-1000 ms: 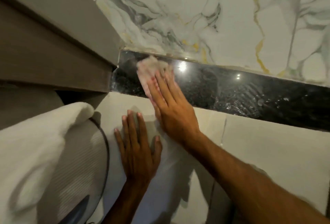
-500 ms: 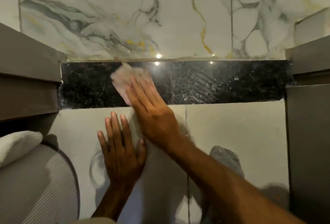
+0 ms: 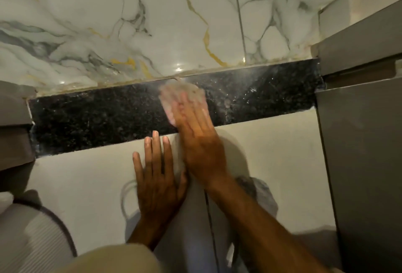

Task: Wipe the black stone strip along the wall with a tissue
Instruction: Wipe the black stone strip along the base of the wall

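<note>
A black speckled stone strip (image 3: 97, 118) runs across the wall between white marble above and plain beige tiles below. A pale pink tissue (image 3: 174, 94) lies flat on the strip, a little right of its middle. My right hand (image 3: 200, 140) presses on the tissue with flat fingers; hand and tissue are motion-blurred. My left hand (image 3: 157, 177) rests flat and spread on the beige tile just below the strip, its fingertips at the strip's lower edge, holding nothing.
Grey-brown cabinet fronts (image 3: 359, 146) bound the strip on the right, and another one (image 3: 15, 125) stands on the left. A ribbed white-grey object (image 3: 32, 238) with white cloth fills the lower left corner. White marble wall (image 3: 152, 22) with gold and grey veins rises above.
My right hand has slid the tissue rightward along the strip, from near its left end to past the middle. The left hand stays flat on the tile. The camera view has swung right.
</note>
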